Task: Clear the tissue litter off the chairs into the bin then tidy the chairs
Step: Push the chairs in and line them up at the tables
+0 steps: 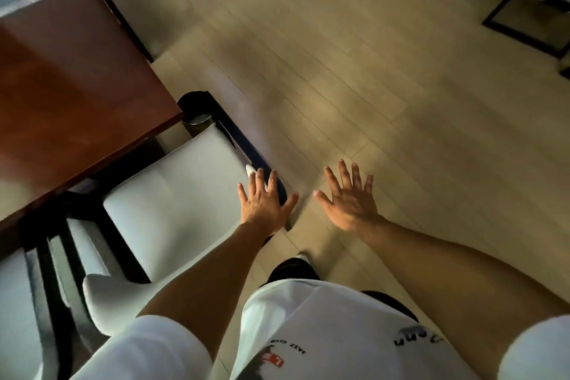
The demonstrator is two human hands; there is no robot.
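A white T-shirt (324, 333) fills the bottom edge, its print reading "JAZZ CLUB". The left hand (262, 203), fingers spread, reaches over the white chair (172, 207) at its dark back rail, just beside a white tissue scrap (250, 169). The right hand (350, 197), fingers also spread, hovers over open wood floor (370, 71). The bin (196, 116) stands at the corner of the table (61, 86).

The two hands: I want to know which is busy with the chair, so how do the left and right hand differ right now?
The left hand is over the pale chair seat, its fingertips at a small white tissue scrap by the dark chair edge; the right hand is over bare floor, near nothing. The left hand looks smaller in the picture than the right hand. Both are open, fingers spread, holding nothing.
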